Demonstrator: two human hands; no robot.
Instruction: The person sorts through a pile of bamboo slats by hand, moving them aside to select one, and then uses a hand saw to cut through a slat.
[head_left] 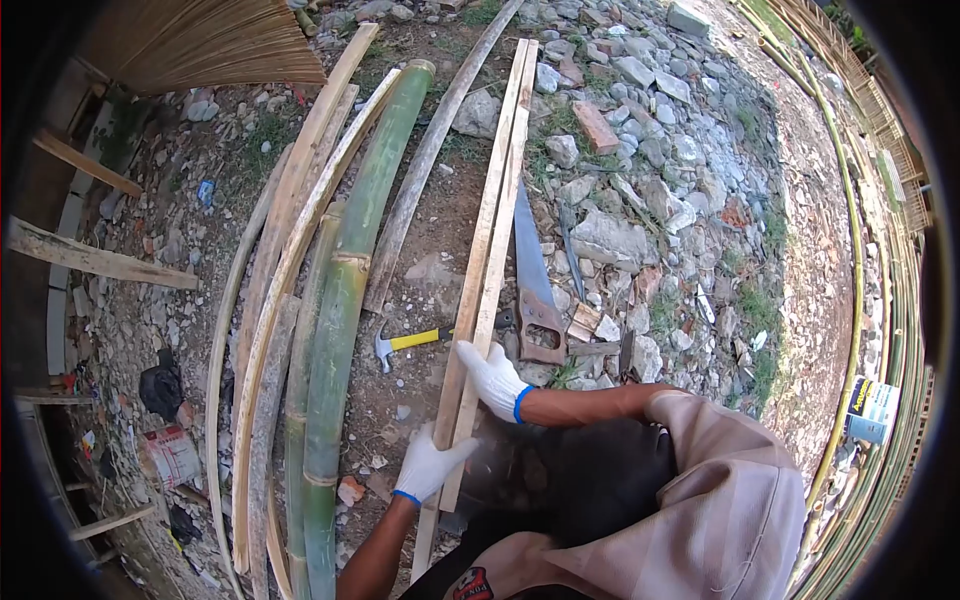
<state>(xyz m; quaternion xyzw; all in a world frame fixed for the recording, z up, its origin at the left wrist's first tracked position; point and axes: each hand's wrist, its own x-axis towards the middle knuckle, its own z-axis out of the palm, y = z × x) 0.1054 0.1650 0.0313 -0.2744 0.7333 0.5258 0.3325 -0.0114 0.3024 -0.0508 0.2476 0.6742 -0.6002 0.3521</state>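
Two long, narrow wooden battens (489, 220) lie side by side, running away from my body. My left hand (430, 465), in a white glove with a blue cuff, is closed around their near part, its thumb across them. Farther up, my right hand (492, 380), gloved alike, grips them from the right side; some of its fingers are hidden. A claw hammer (415, 339) with a yellow and black handle lies on the ground, partly behind the battens. Just right of them rests a handsaw (533, 265) with a brown handle.
Left of the battens lie a thick green bamboo pole (345, 330) and several wooden strips (290, 210). Rubble with a red brick (596, 127) covers the ground to the right. A paint can (872, 409) stands by long bamboo poles (905, 370) at the far right.
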